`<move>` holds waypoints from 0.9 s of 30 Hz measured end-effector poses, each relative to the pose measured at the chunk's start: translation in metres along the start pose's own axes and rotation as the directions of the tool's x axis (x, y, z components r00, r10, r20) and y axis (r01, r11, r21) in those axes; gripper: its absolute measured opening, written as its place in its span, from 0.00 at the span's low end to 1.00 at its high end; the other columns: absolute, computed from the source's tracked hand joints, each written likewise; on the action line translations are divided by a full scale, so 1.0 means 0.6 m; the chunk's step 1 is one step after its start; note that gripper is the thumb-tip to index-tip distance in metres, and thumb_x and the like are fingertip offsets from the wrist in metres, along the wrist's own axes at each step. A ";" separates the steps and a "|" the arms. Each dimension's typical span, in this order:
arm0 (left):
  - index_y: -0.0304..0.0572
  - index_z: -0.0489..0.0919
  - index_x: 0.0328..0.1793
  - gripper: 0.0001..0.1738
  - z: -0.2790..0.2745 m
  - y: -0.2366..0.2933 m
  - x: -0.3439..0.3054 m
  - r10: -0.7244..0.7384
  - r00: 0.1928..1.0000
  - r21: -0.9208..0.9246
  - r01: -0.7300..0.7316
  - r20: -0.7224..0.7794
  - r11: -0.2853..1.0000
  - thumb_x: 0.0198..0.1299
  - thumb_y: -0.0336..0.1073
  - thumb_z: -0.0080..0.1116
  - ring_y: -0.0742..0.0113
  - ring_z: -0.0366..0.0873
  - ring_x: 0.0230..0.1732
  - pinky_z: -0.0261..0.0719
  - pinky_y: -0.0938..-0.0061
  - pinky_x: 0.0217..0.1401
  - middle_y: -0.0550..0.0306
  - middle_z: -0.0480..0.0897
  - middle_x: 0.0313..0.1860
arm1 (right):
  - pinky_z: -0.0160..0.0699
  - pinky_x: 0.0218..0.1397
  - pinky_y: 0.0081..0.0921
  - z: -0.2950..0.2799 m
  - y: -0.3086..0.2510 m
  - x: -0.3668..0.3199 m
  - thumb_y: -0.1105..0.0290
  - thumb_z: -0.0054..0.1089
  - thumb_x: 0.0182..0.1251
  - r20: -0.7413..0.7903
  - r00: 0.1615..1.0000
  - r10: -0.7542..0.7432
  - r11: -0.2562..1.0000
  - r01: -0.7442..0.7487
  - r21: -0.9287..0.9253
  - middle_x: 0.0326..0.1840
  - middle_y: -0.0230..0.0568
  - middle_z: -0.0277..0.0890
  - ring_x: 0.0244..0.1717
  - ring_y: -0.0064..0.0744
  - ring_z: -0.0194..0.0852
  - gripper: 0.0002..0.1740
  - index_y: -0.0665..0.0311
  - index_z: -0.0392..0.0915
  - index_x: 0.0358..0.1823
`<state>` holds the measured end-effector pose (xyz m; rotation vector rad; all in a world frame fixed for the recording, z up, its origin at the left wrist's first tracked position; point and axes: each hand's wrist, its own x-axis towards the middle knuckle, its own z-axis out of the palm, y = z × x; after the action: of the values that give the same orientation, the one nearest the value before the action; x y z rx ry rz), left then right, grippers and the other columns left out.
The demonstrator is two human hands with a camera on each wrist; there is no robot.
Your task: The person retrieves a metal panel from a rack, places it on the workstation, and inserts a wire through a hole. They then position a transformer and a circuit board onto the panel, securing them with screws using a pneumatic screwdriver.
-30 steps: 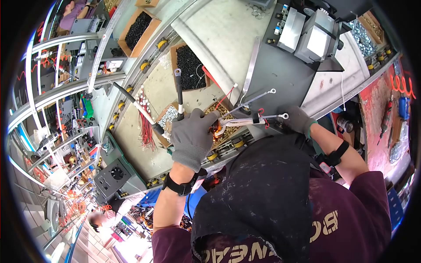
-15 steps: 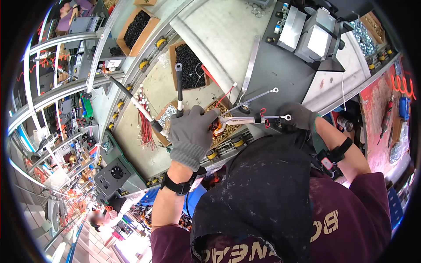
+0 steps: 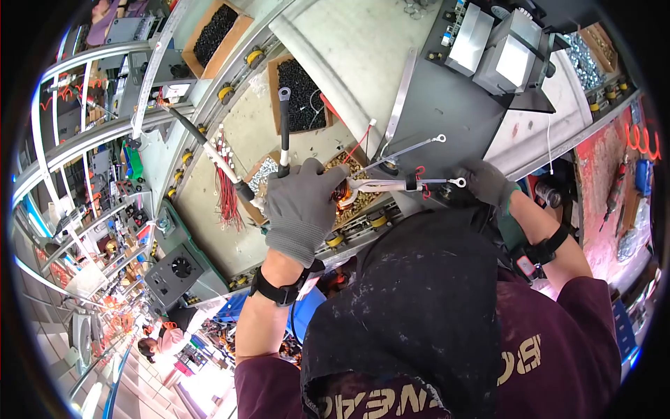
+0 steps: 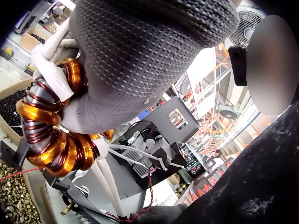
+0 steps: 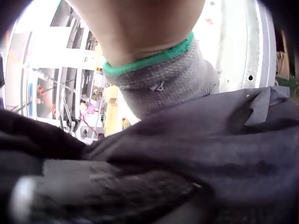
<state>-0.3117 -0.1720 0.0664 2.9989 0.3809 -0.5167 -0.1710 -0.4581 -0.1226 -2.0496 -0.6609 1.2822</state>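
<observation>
My gloved left hand grips a copper-wound ring coil. In the left wrist view its thumb lies against the inner side of the ring. White-sleeved leads run out from the coil; one with a ring terminal points right, and another terminal sits above it. Two more leads with black sleeves stick out beyond the left hand. My gloved right hand is just right of the nearer terminal, fingers loosely bent with no object showing in them. The right wrist view shows mostly its cuff and dark cloth.
Beyond the hands are a box of black parts, a box of brass-coloured parts and a bundle of red wires. A dark metal panel carrying grey blocks lies at the upper right. Rollers line the bench's near edge.
The right hand has drawn slightly right, away from the ring terminal it overlapped. My left hand keeps its grip on the coil and has shifted slightly left in the view.
</observation>
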 end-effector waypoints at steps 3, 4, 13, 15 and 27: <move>0.64 0.83 0.47 0.22 0.003 -0.004 -0.001 0.019 1.000 0.001 -0.018 -0.023 1.000 0.43 0.29 0.61 0.58 0.79 0.32 0.68 0.62 0.40 0.63 0.79 0.32 | 0.75 0.35 0.33 -0.014 -0.025 -0.003 0.55 0.49 0.71 0.283 0.945 0.161 0.958 -0.218 0.184 0.32 0.44 0.80 0.29 0.34 0.78 0.19 0.62 0.77 0.50; 0.64 0.83 0.47 0.23 0.004 -0.005 -0.002 0.026 0.999 0.003 -0.026 -0.027 1.000 0.43 0.28 0.61 0.57 0.79 0.32 0.68 0.62 0.40 0.63 0.79 0.32 | 0.75 0.35 0.33 -0.011 -0.022 -0.003 0.55 0.49 0.71 0.283 0.946 0.161 0.959 -0.218 0.183 0.32 0.44 0.80 0.29 0.34 0.78 0.19 0.62 0.77 0.50; 0.61 0.81 0.48 0.24 0.010 0.001 -0.008 0.004 0.998 0.020 -0.002 -0.059 1.000 0.42 0.27 0.62 0.57 0.78 0.36 0.68 0.60 0.45 0.62 0.78 0.33 | 0.62 0.22 0.13 -0.033 -0.051 -0.023 0.69 0.51 0.68 0.162 0.975 -0.151 0.985 0.133 0.114 0.29 0.30 0.76 0.22 0.13 0.65 0.13 0.64 0.77 0.51; 0.61 0.80 0.48 0.24 0.009 0.002 -0.005 0.000 0.997 0.052 0.004 -0.075 0.999 0.41 0.26 0.62 0.58 0.78 0.38 0.68 0.60 0.46 0.62 0.78 0.33 | 0.76 0.38 0.27 -0.078 -0.104 -0.036 0.58 0.55 0.68 0.295 0.950 0.103 0.955 -0.177 0.237 0.37 0.40 0.80 0.35 0.26 0.76 0.19 0.68 0.77 0.47; 0.61 0.78 0.41 0.12 -0.033 0.075 0.096 0.335 0.893 0.300 -0.246 -0.299 0.922 0.53 0.31 0.52 0.66 0.78 0.38 0.64 0.62 0.56 0.68 0.74 0.33 | 0.73 0.53 0.30 -0.055 -0.132 -0.017 0.46 0.45 0.72 0.094 0.908 -0.408 0.855 0.344 0.387 0.45 0.46 0.78 0.45 0.32 0.75 0.30 0.69 0.73 0.54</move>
<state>-0.2412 -0.2001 0.0672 3.3097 -0.1415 -0.0056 -0.1520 -0.4193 -0.0479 -1.4323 -0.7926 1.2446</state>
